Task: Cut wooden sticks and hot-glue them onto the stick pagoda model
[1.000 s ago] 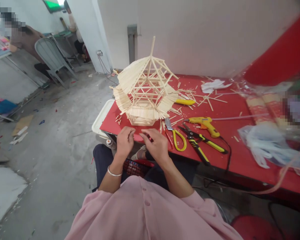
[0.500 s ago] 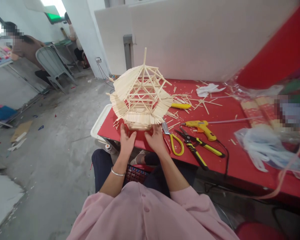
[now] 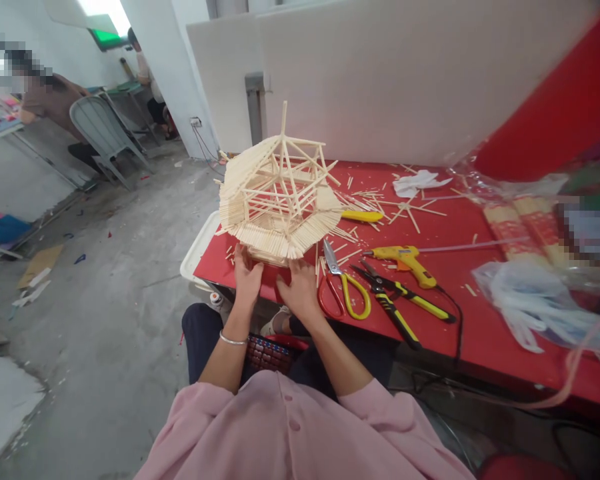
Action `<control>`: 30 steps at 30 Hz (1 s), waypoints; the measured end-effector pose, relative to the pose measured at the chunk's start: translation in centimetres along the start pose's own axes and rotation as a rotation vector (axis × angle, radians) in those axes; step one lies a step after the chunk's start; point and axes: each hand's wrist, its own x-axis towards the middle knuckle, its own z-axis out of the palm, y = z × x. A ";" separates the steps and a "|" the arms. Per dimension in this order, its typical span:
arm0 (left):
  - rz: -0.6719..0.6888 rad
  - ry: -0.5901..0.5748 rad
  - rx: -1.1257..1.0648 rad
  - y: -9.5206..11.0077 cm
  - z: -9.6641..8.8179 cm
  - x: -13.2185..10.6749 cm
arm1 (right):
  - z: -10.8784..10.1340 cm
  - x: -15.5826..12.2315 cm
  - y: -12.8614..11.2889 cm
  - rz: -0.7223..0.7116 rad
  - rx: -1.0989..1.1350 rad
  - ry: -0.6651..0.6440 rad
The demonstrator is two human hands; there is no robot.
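A pale wooden-stick model pavilion stands on the red table. Its roof rises in two tiers to an upright stick; closely laid sticks cover the left of the upper roof, while bare frame shows on the right. My left hand holds the base at its left front corner, thumb toward me. On the right front of the base rests my right hand, its fingertips partly hidden beneath the lower eave. Just right of that hand lie scissors with one red and one yellow handle.
Yellow-black cutters, a yellow glue gun, a yellow-handled tool and loose sticks lie to the right. Farther right are a plastic bag and stick bundles. A white tray sits left. Two people are in the background.
The pavilion has turned a little, its near corner swinging left. Both my hands have shifted slightly left with it, and more of the scissors now shows.
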 end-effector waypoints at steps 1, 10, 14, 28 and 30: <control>0.000 0.023 0.016 -0.1 0.0 0.1 | 0.0 -0.1 -0.1 -0.003 -0.005 -0.003; 0.245 0.285 0.158 -0.6 0.9 -2.4 | 0.6 -1.2 -0.5 -0.040 -0.055 0.052; 0.351 0.329 0.228 -0.6 0.9 -2.9 | 0.5 -0.8 -0.7 -0.047 -0.025 0.035; 0.345 0.285 0.241 0.2 0.4 -2.2 | 0.1 -1.2 -1.0 0.033 0.151 0.193; 0.324 0.224 0.234 0.1 0.3 -2.1 | 0.0 -1.2 -1.1 0.014 0.191 0.182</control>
